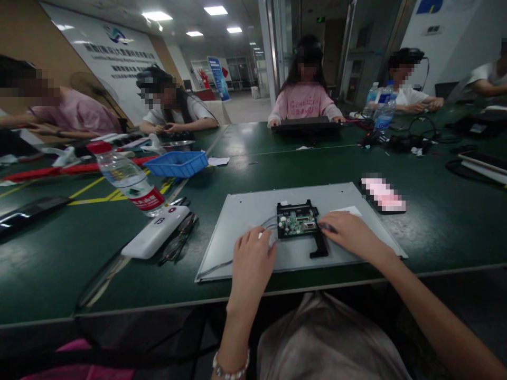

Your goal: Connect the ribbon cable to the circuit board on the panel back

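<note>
Atop a gray panel (291,265) on a green table (138,295), a person's left hand (252,253) curls its fingers by thin cables (271,218) and the right hand (350,232) bunches its own at a centered black frame (321,244), any pinch unclear, where light pressure would likely best protect the circuit board (299,226).

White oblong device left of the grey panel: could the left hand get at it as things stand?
Probably yes: the glasses lie between the left hand and the white oblong device, but they lie low, and its top looks uncovered.
</note>
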`<state>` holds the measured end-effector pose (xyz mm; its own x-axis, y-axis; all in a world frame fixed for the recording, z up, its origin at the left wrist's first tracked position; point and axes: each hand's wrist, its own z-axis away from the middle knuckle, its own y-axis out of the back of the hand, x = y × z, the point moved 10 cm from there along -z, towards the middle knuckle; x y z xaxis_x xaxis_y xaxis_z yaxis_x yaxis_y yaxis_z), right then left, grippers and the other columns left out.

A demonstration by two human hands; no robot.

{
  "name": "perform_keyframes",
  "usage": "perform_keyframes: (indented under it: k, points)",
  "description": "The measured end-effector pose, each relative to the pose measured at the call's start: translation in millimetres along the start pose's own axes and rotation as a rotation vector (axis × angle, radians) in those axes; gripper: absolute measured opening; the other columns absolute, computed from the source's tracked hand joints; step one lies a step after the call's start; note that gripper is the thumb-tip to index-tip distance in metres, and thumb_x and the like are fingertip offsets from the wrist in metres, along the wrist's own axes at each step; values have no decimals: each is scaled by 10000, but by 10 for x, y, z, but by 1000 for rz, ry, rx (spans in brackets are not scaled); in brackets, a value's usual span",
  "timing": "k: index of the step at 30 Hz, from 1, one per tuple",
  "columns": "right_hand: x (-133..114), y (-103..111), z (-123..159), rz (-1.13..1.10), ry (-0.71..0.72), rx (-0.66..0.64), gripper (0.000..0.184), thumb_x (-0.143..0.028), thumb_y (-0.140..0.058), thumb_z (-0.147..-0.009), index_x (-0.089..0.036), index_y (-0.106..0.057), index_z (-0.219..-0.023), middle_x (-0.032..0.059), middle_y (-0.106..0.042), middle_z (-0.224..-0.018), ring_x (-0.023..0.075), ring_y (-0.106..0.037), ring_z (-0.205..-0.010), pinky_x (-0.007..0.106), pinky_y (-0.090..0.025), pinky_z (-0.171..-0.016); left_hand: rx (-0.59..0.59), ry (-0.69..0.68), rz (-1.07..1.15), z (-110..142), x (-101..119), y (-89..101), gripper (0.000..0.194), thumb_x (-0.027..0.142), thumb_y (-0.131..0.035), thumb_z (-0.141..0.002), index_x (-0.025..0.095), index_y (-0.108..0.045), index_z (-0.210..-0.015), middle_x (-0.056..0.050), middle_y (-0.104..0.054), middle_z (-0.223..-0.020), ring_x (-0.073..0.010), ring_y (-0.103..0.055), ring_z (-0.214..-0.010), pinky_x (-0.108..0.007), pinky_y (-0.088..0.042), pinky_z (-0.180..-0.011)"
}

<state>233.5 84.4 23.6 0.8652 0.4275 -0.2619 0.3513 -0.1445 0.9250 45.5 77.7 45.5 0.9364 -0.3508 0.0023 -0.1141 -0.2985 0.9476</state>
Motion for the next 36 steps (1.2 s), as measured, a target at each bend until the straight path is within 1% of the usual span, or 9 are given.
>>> perform_keyframes:
  k: [3, 6, 11, 15, 18, 22, 29, 32, 36]
  points:
    - [-10, 17, -14, 38, 4, 25, 236, -174, -468, -912, -191, -672, -1029, 76, -699, -1039, 206, -632, -987, 343, -474, -880, -31, 39, -39, -22, -65, -25, 187, 191, -469, -892, 198, -639, -968, -69, -674, -967, -236, -625, -898, -359, -446, -802]
    - [86, 94, 21, 76, -9, 71, 258, -159, -451, -914, -186, -675, -1038, 78, -701, -1053, 209, -635, -977, 339, -483, -859, 5, 65, -54, -74, -132, 46, 243, 194, -417, -920, 194, -658, -892, -60, -688, -877, -222, -635, -822, -345, -437, -756]
    - [391, 207, 146, 215, -89, 163, 280, -129, -445, -897, -140, -673, -1059, 125, -683, -1099, 255, -610, -1039, 395, -477, -891, 185, 89, -68, -189, -274, 331, 280, 221, -397, -935, 197, -673, -896, -61, -706, -926, -239, -625, -887, -391, -401, -861]
    - [608, 78, 246, 224, -147, 132, 356, -85, -399, -876, -106, -654, -1124, 144, -661, -1158, 261, -594, -1088, 416, -467, -940, 271, 101, -61, -241, -376, 396, 285, 229, -394, -940, 204, -677, -914, -54, -708, -965, -233, -613, -929, -403, -368, -933]
    - [701, 28, 309, 147, -162, 145, 404, -82, -388, -855, -127, -626, -1179, 123, -646, -1201, 240, -588, -1116, 412, -455, -976, 211, 82, -55, -255, -401, 243, 278, 216, -405, -930, 209, -682, -907, -55, -710, -962, -234, -607, -960, -433, -327, -989]
    - [778, 99, 355, 55, -206, 198, 373, -146, -388, -878, -148, -626, -1166, 98, -649, -1195, 226, -595, -1104, 400, -456, -978, 111, 71, -40, -244, -417, 40, 282, 227, -410, -919, 214, -683, -849, -62, -708, -950, -248, -600, -983, -500, -275, -1028]
    - [667, 105, 243, 54, -177, 113, 290, -294, -503, -890, -173, -654, -1105, 109, -677, -1116, 249, -624, -1016, 374, -492, -858, 109, 83, 32, -314, -385, 93, 291, 286, -398, -935, 206, -677, -938, -77, -701, -1015, -249, -595, -1024, -500, -284, -1033]
    - [625, 94, 188, 121, -158, 84, 260, -270, -475, -911, -178, -667, -1059, 97, -690, -1056, 232, -630, -978, 340, -483, -817, 68, -2, 58, -449, -238, 149, 272, 266, -413, -929, 201, -662, -1015, -77, -691, -1067, -241, -602, -1032, -448, -336, -1009]
    - [621, 60, 158, 216, -153, 59, 258, -222, -432, -927, -169, -679, -976, 93, -694, -1001, 225, -631, -936, 325, -468, -784, -22, -222, 75, -711, 125, 146, 286, 224, -432, -916, 191, -627, -1123, -79, -679, -1103, -227, -610, -1037, -370, -410, -937]
